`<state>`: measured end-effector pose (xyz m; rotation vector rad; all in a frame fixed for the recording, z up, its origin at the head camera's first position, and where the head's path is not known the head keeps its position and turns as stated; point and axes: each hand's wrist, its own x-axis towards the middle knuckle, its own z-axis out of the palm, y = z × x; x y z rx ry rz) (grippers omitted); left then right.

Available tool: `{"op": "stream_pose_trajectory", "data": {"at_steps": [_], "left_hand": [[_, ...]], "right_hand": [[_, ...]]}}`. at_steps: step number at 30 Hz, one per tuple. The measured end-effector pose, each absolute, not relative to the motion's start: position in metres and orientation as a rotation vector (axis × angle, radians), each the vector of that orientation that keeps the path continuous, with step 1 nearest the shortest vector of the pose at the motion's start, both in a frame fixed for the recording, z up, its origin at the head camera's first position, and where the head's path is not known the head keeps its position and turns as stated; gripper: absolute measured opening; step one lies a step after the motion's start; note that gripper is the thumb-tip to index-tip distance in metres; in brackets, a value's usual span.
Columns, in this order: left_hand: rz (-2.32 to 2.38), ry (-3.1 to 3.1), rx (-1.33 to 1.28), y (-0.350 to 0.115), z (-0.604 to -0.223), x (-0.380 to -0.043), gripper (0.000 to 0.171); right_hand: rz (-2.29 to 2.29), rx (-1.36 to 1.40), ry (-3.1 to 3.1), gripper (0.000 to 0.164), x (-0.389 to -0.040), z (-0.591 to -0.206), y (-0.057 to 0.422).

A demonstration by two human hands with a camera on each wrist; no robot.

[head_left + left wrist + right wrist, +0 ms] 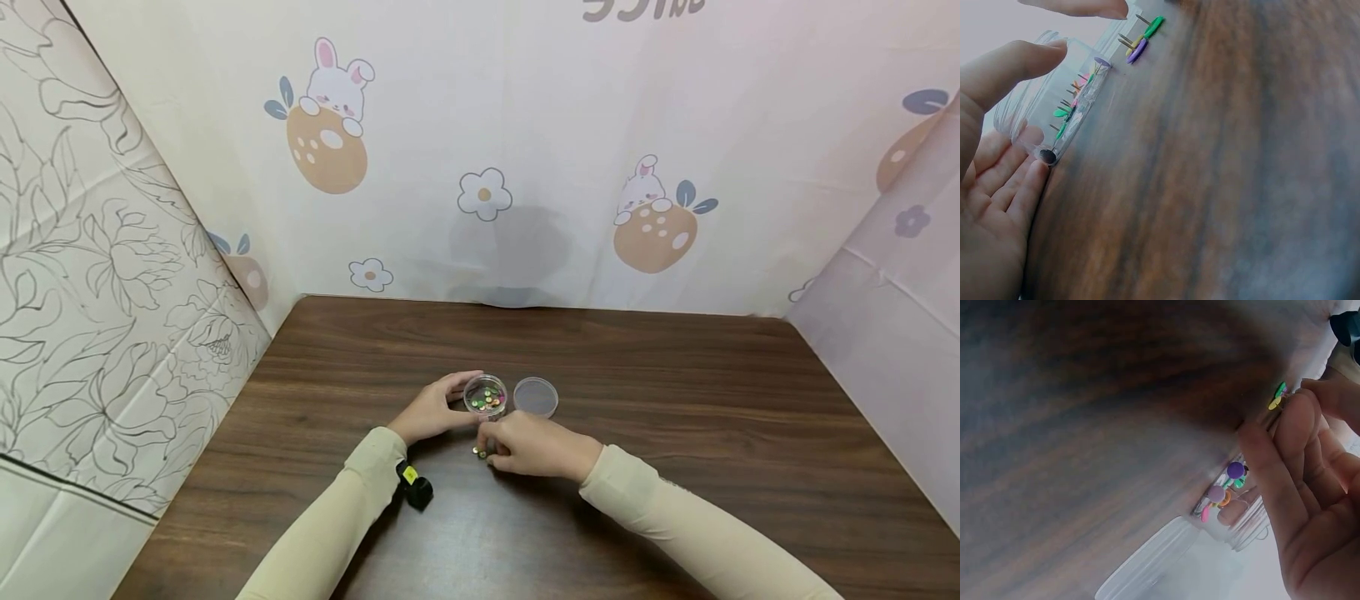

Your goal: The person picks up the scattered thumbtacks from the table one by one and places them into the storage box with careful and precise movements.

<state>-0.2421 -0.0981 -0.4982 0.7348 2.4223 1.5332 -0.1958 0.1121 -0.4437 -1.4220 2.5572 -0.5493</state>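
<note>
My left hand (435, 410) holds a round clear plastic box (1013, 103) on the table, thumb on one side and fingers round the other. Inside lie several coloured thumbtacks (1061, 113), green, pink, orange and purple among them. Just in front of the box, a few loose thumbtacks (1137, 51) in green, yellow and purple lie on the wood with their pins up. Over these my right hand (536, 446) reaches, its fingers bent and thumb and forefinger close to the tacks (1275, 403); I see none between the fingertips.
A clear round lid (536, 397) lies on the dark wooden table (675, 375), just right of the box. A black wrist camera (417, 490) is strapped at the left wrist. Printed cloth (420, 125) hangs behind the table and at its sides.
</note>
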Motion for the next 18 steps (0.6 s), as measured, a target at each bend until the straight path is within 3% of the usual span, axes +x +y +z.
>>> {"op": "stream_pose_trajectory", "data": {"at_steps": [18], "left_hand": [[1.533,2.42,0.709,-0.0965,-0.4953,-0.2408,0.073]], "right_hand": [[-0.479,-1.45,2.659,0.008,-0.1924,-0.4479,0.1078]]}}
